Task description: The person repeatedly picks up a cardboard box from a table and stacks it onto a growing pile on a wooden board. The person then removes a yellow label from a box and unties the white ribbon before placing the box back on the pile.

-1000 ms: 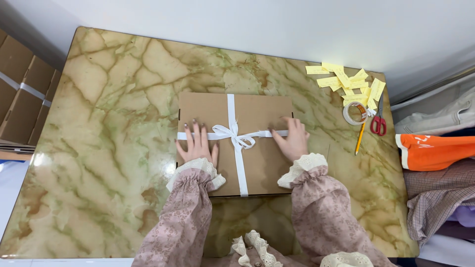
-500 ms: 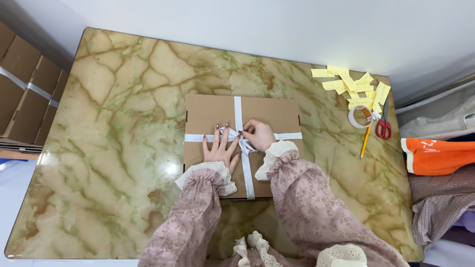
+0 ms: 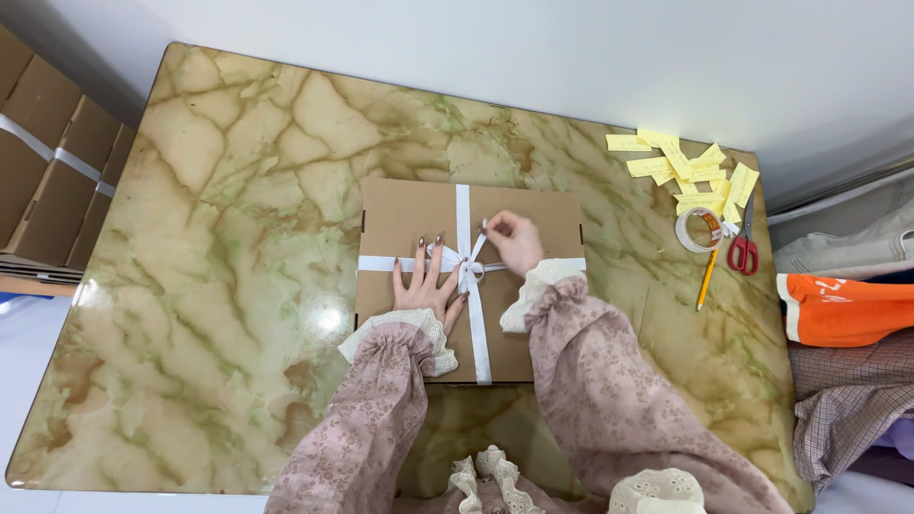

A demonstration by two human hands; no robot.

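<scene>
A flat brown cardboard box point(image 3: 405, 211) lies on the marble table point(image 3: 238, 190), tied crosswise with a white ribbon point(image 3: 474, 324) that ends in a bow point(image 3: 462, 264) near its middle. My left hand point(image 3: 427, 286) rests flat on the box lid just left of the bow, fingers spread. My right hand point(image 3: 512, 240) is right of the bow and pinches a loop end of the ribbon between thumb and fingers, lifting it slightly.
At the table's far right lie yellow paper strips point(image 3: 681, 171), a tape roll point(image 3: 700, 229), red-handled scissors point(image 3: 743, 249) and a pencil point(image 3: 705, 279). Folded clothes point(image 3: 843, 309) are stacked past the right edge. Flattened cardboard boxes point(image 3: 48, 181) sit to the left.
Both hands moved in from the box's sides to the bow. My left hand now lies flat beside it and my right hand has taken hold of a ribbon end.
</scene>
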